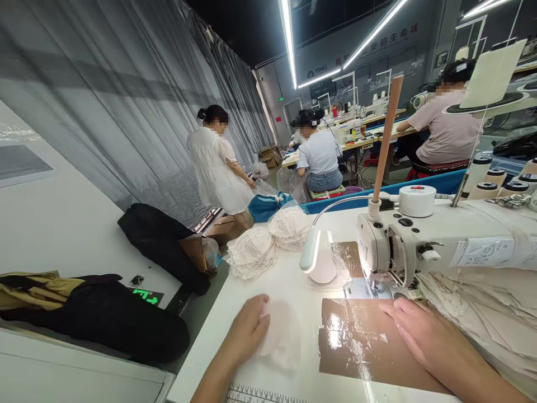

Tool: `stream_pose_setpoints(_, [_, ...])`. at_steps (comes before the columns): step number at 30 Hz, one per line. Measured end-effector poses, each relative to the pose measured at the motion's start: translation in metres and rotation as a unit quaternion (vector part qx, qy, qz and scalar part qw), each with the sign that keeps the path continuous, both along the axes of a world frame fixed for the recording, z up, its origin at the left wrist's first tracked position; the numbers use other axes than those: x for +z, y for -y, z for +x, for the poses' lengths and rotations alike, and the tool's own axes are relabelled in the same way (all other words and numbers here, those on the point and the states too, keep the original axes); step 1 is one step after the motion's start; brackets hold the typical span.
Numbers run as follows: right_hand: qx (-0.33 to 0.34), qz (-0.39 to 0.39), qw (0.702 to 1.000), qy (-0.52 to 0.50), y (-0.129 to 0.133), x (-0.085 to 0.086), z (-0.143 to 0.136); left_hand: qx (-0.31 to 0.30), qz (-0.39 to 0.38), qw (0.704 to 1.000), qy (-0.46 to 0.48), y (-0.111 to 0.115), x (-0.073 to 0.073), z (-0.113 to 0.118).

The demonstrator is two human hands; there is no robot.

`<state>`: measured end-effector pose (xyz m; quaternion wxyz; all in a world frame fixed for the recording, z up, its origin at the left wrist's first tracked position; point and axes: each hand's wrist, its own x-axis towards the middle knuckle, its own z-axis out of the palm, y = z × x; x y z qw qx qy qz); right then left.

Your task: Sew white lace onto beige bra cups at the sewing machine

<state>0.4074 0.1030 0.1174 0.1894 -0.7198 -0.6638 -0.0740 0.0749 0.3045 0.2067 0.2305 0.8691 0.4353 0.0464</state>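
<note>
The left hand [247,327], its grip unclear, touches a pale fabric piece [285,330] while the right hand [423,330] lies unclenched on the brown sheet [350,352].

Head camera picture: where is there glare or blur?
Head view: hard glare on the glossy brown sheet; head view: ceiling tubes blown out to white; head view: pale fabric by the left hand looks soft, edges faint.

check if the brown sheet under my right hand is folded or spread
Spread: the glossy brown sheet lies flat on the white tabletop, no fold visible beside the right hand.
</note>
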Motion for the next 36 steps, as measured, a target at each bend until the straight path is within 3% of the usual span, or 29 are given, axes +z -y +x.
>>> stream_pose_setpoints(2, [-0.005,-0.008,1.0,-0.016,0.0,0.002,0.0,-0.056,-0.155,0.98,0.109,0.016,0.003,0.008])
stream_pose_setpoints(4, [0.0,-0.002,0.999,-0.042,0.003,0.006,0.001,-0.112,-0.312,0.928,0.168,0.031,0.007,0.029])
stream_pose_setpoints(6, [0.008,0.018,0.997,-0.076,0.006,0.011,0.001,-0.177,-0.397,0.88,0.189,0.044,0.009,0.059])
stream_pose_setpoints(7, [0.013,0.028,0.995,-0.09,0.008,0.015,0.0,-0.207,-0.407,0.871,0.182,0.049,0.008,0.076])
stream_pose_setpoints(11, [0.075,0.032,0.99,-0.116,0.015,0.031,-0.007,-0.264,-0.267,0.916,0.142,0.058,-0.003,0.137])
stream_pose_setpoints(15, [0.139,-0.009,0.984,-0.115,0.015,0.042,-0.016,-0.273,-0.224,0.929,0.112,0.051,-0.014,0.167])
stream_pose_setpoints(20, [0.118,-0.093,0.984,-0.091,0.012,0.043,-0.02,-0.196,-0.22,0.949,0.111,0.031,-0.022,0.17])
stream_pose_setpoints(26, [0.08,-0.064,0.991,-0.085,0.01,0.038,-0.017,-0.228,-0.194,0.948,0.111,0.037,-0.024,0.183])
stream_pose_setpoints(31, [0.042,-0.026,0.995,-0.086,0.007,0.035,-0.014,-0.25,-0.145,0.951,0.114,0.04,-0.015,0.199])
stream_pose_setpoints(36, [0.028,-0.022,0.996,-0.076,0.006,0.031,-0.014,-0.246,-0.033,0.96,0.128,0.051,0.001,0.188])
